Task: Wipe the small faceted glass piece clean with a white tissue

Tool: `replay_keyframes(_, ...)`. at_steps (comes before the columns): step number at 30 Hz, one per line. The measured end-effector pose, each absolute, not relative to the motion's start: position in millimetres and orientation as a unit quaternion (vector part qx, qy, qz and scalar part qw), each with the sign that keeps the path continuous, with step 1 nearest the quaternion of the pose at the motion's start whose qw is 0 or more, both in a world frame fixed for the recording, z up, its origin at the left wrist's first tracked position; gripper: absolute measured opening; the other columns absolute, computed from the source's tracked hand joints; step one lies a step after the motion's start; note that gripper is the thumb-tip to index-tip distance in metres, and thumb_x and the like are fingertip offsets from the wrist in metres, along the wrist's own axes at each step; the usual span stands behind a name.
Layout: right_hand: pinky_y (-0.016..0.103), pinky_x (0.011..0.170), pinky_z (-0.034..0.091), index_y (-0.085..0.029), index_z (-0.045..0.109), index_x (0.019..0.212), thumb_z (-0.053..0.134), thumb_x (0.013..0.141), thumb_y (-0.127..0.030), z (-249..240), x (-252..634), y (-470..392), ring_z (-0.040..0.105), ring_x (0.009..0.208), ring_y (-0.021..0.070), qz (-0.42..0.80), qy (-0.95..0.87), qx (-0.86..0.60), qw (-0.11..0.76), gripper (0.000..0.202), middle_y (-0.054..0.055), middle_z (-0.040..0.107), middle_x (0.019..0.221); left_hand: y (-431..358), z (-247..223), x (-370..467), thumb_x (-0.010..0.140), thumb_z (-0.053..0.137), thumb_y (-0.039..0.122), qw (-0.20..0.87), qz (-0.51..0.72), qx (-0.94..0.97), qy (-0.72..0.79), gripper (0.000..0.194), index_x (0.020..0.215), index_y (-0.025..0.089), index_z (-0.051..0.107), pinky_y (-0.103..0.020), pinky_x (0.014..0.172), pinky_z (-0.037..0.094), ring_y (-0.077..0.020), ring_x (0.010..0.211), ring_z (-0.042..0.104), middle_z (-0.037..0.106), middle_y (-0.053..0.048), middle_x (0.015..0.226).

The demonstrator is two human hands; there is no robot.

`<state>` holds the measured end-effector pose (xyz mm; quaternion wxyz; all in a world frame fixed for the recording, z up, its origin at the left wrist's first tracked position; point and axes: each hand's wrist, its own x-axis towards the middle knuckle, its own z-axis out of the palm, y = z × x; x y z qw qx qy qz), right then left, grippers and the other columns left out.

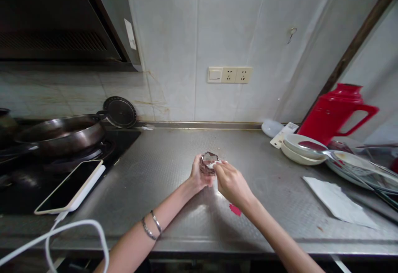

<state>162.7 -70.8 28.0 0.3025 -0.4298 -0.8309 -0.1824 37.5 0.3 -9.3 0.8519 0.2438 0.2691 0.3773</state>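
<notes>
A small faceted, pinkish glass dish is held above the steel counter, near its middle. My left hand wraps round its left side and underside, fingers closed on it. From the right, my right hand pinches a small white wad, which looks like tissue, at the rim and inside of the dish. A small red scrap lies on the counter below my right hand.
Left are a pan on the stove and a phone with a white cable. On the right stand a red thermos, stacked bowls, a plate with utensils and a white napkin. A steel counter runs between.
</notes>
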Motion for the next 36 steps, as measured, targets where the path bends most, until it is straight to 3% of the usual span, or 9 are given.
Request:
replay_keyframes(5,0.034,0.085,0.049,-0.014,0.057,0.089,0.036,0.075,0.0,19.9,132.1,-74.2,0.062,0.067,0.0183,-0.144,-0.785,-0.472,0.374,0.028,0.007,0.065,0.069,3.6,-19.6,42.8,0.081,0.039,0.055,0.819,0.459,0.193,0.286,0.051,0.074,0.011,0.063,-0.023,0.039,0.036,-0.0118,0.037,0.048,0.057,-0.004,0.05)
replay_keyframes(8,0.026,0.067,0.049,-0.015,0.058,0.081,0.035,0.079,-0.004,19.6,122.0,-69.5,0.061,0.063,0.0168,-0.066,-0.758,-0.494,0.421,0.026,0.007,0.064,0.068,4.9,-19.9,43.5,0.082,0.038,0.051,0.8,0.492,0.171,0.297,0.046,0.072,0.012,0.061,-0.022,0.044,0.039,-0.0118,0.044,0.052,0.059,-0.005,0.054)
replay_keyframes(11,0.021,0.054,0.042,-0.015,0.062,0.081,0.038,0.086,-0.016,23.3,123.5,-59.2,0.058,0.056,0.0138,0.06,-0.709,-0.508,0.485,0.025,0.004,0.064,0.065,7.3,-17.0,39.3,0.082,0.037,0.053,0.804,0.478,0.187,0.299,0.047,0.073,0.013,0.06,-0.022,0.04,0.036,-0.012,0.04,0.049,0.056,-0.004,0.051)
replay_keyframes(14,0.021,0.055,0.041,-0.015,0.066,0.082,0.044,0.087,-0.033,27.6,138.3,-40.4,0.058,0.06,0.0139,0.165,-0.636,-0.492,0.57,0.029,0.004,0.065,0.068,10.8,-11.6,31.7,0.08,0.034,0.058,0.818,0.432,0.221,0.307,0.054,0.078,0.011,0.061,-0.023,0.033,0.029,-0.0121,0.033,0.043,0.058,-0.006,0.052)
replay_keyframes(18,0.024,0.055,0.041,-0.011,0.067,0.089,0.046,0.083,-0.046,25.6,169.5,-5.4,0.056,0.062,0.0157,0.202,-0.538,-0.502,0.646,0.041,0.006,0.066,0.07,16.1,-4.2,22.4,0.079,0.03,0.062,0.827,0.413,0.231,0.305,0.062,0.093,0.011,0.062,-0.022,0.03,0.027,-0.0105,0.03,0.039,0.064,-0.011,0.062)
replay_keyframes(20,0.024,0.056,0.041,-0.011,0.068,0.089,0.045,0.081,-0.047,19.1,182.4,11.1,0.056,0.064,0.017,0.186,-0.525,-0.534,0.636,0.044,0.008,0.067,0.073,18.1,-2.0,19.6,0.078,0.032,0.062,0.831,0.414,0.23,0.292,0.061,0.097,0.011,0.061,-0.021,0.028,0.028,-0.0096,0.03,0.037,0.063,-0.011,0.061)
replay_keyframes(26,0.024,0.056,0.04,-0.011,0.072,0.072,0.045,0.074,-0.037,-11.4,183.2,33.5,0.058,0.063,0.018,0.221,-0.622,-0.572,0.486,0.037,0.007,0.069,0.067,17.2,0.7,17.9,0.081,0.029,0.061,0.844,0.399,0.255,0.252,0.061,0.097,0.011,0.06,-0.021,0.027,0.033,-0.0087,0.03,0.037,0.064,-0.012,0.062)
replay_keyframes(33,0.023,0.056,0.041,-0.015,0.071,0.063,0.05,0.066,-0.023,-22.5,166.7,24.3,0.06,0.058,0.0164,0.248,-0.667,-0.556,0.43,0.023,0.002,0.067,0.058,14.1,1.3,17.2,0.081,0.029,0.062,0.841,0.404,0.274,0.234,0.063,0.094,0.01,0.061,-0.02,0.028,0.032,-0.0074,0.032,0.037,0.064,-0.012,0.065)
replay_keyframes(36,0.025,0.062,0.042,-0.016,0.072,0.068,0.052,0.066,-0.021,-20.9,170.5,22.8,0.061,0.064,0.0179,0.222,-0.659,-0.572,0.435,0.021,0.004,0.069,0.065,15.4,-0.4,16.6,0.08,0.031,0.062,0.838,0.407,0.272,0.242,0.063,0.096,0.01,0.062,-0.02,0.028,0.03,-0.0073,0.032,0.037,0.064,-0.013,0.066)
